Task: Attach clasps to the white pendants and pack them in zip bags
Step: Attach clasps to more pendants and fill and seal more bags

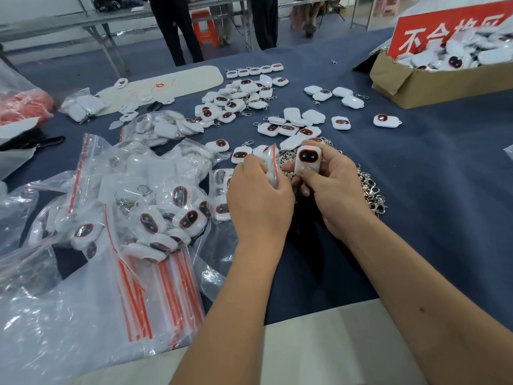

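Head view, at a blue-clothed packing table (416, 190): my right hand (330, 187) pinches a white rounded plastic pendant with a dark red-rimmed face (307, 159), thumb pressed on its near end, holding it upright above a heap of silver metal clasps (369, 187). My left hand (258, 190) curls its fingers around a small clear zip bag with a red seal strip (272, 165), just left of the pendant. Whether a clasp already hangs from this pendant is hidden by my fingers. The step looks like bagging: next, the bag's mouth must be spread and the pendant slid in. Filled bags (155, 215) lie at near left; loose pendants (236, 104) lie scattered farther off.
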`<state>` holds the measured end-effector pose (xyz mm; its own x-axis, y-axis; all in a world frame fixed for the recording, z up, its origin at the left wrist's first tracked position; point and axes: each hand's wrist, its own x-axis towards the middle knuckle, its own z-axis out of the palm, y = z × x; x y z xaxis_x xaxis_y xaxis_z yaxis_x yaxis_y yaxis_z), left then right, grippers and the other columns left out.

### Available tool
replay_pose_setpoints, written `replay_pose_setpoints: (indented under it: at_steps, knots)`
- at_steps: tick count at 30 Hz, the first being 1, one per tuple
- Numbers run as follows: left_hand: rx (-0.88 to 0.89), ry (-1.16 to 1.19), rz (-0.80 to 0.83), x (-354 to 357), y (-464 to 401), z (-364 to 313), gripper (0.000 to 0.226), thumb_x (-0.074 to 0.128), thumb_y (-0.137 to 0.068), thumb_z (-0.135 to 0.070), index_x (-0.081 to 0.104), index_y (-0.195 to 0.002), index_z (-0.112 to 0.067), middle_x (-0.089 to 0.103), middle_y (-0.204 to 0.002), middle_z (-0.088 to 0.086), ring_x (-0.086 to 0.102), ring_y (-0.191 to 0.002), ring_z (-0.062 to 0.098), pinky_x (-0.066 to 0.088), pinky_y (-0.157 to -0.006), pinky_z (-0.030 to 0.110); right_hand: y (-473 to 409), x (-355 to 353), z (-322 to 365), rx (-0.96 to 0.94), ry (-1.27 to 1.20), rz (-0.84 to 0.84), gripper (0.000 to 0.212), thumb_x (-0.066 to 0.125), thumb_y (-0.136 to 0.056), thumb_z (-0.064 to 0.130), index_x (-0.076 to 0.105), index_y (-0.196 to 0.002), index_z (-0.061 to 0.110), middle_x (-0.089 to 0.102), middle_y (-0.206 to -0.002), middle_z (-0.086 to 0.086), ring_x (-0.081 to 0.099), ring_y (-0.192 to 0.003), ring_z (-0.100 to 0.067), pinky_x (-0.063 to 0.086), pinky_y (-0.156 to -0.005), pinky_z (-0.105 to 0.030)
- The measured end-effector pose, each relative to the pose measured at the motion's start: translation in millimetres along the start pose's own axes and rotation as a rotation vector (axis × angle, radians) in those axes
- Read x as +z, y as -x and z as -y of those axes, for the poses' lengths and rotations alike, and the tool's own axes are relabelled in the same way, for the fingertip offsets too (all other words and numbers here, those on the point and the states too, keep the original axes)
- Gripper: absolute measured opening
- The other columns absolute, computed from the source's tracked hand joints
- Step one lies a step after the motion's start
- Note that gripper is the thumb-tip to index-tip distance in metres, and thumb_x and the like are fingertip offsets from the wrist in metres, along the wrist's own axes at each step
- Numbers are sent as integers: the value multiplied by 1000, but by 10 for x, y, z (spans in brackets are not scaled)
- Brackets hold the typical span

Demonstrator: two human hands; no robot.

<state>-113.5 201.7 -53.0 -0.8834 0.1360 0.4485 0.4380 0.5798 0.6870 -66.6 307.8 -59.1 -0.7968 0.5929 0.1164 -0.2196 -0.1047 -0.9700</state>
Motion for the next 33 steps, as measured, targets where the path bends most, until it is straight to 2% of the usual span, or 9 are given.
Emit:
replay_pose_setpoints:
  at_steps: [2, 7, 10, 14, 18, 21, 24, 29, 33]
  knots:
    - [-3, 3, 4, -13, -12, 10, 15, 64, -89, -23, 52, -82, -15, 59, -78, -2, 52, -76, 20, 31, -66, 28, 1, -3, -6, 13, -13, -4, 30, 53, -102, -7, 53, -127, 9, 78, -96, -11, 55, -60, -16, 45, -51, -21]
    - [-26, 50, -10, -51, -39, 19, 12, 59, -91, -16, 62, -80, -12, 63, -74, -2, 59, -75, 20, 42, -70, 32, 41, -5, -1, -3, -8, 18, 22, 58, -101, -4, 48, -115, 10, 78, -97, -13, 63, -62, -17, 43, -49, -21]
    - [-19, 105, 21, -90, -63, 28, 13, 63, -90, -14, 67, -77, -12, 65, -71, -4, 62, -72, 18, 48, -73, 33, 53, -12, -6, -84, 130, -7, 13, 63, -100, 6, 55, -110, 10, 75, -85, -12, 59, -54, -10, 44, -49, -25]
    - [3, 169, 65, -123, -90, 19, 15, 69, -86, -14, 67, -70, -13, 62, -62, -8, 59, -64, 8, 42, -62, 18, 63, -17, -4, -286, 509, -56, 15, 71, -96, 17, 71, -107, 26, 71, -82, 17, 68, -70, -11, 58, -72, -36]
    - [11, 188, 10, -116, -79, -12, 17, 66, -86, -11, 62, -69, -13, 61, -62, -6, 59, -64, 15, 47, -65, 33, 68, -33, 44, -281, 723, -116, 18, 79, -88, 32, 68, -99, 24, 72, -78, 10, 67, -71, -12, 57, -76, -41]
    - [87, 166, 26, -105, -50, -59, 16, 65, -88, -13, 60, -72, -13, 61, -65, -6, 59, -67, 18, 49, -67, 40, 71, -53, 81, -271, 816, -54, 8, 77, -88, 32, 74, -88, 24, 72, -75, 11, 68, -72, -12, 57, -74, -41]
    - [128, 182, 54, -99, -26, -76, 15, 63, -88, -12, 59, -73, -13, 61, -65, -5, 59, -67, 18, 49, -67, 42, 83, -66, 146, -304, 891, -12, 7, 72, -91, 30, 79, -89, 27, 72, -73, 9, 66, -71, -14, 55, -71, -41]
    - [92, 240, 44, -96, -29, -50, 16, 62, -90, -12, 58, -74, -13, 61, -66, -4, 58, -67, 19, 48, -66, 44, 27, -84, 234, -293, 903, 96, 7, 72, -93, 31, 77, -90, 28, 73, -72, 9, 67, -69, -13, 55, -69, -38]
    - [66, 267, 32, -81, -33, -38, 20, 63, -92, -14, 56, -73, -12, 59, -63, -3, 56, -64, 19, 47, -64, 45, -1, -53, 220, -172, 703, -22, 22, 73, -94, 40, 64, -84, 23, 71, -68, 5, 64, -59, -7, 47, -59, -22]
